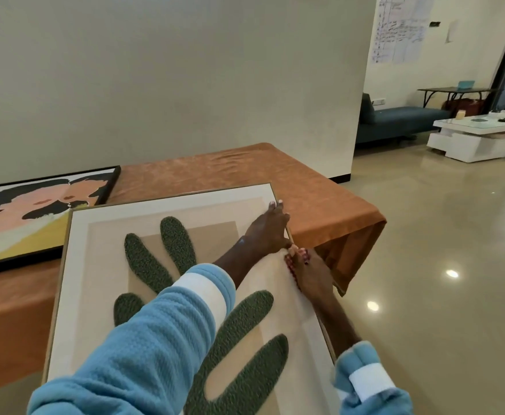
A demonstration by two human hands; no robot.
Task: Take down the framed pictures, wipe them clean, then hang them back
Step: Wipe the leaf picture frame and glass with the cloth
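Head view: worktop [305, 181] under an orange cover crosses the middle of the frame. Leaf picture [161, 265] in a pale frame fills the lower centre, tilted, its far edge over the worktop and its upper left corner overlapping a black-framed picture [36, 217] that lies flat at left. Left hand [270, 229] reaches across the glass to the upper right corner, fingers [275, 209] straight and resting there. Right hand [311, 277], just below it, curls its fingers round a red-checked cloth [288, 263] at the frame's right edge.
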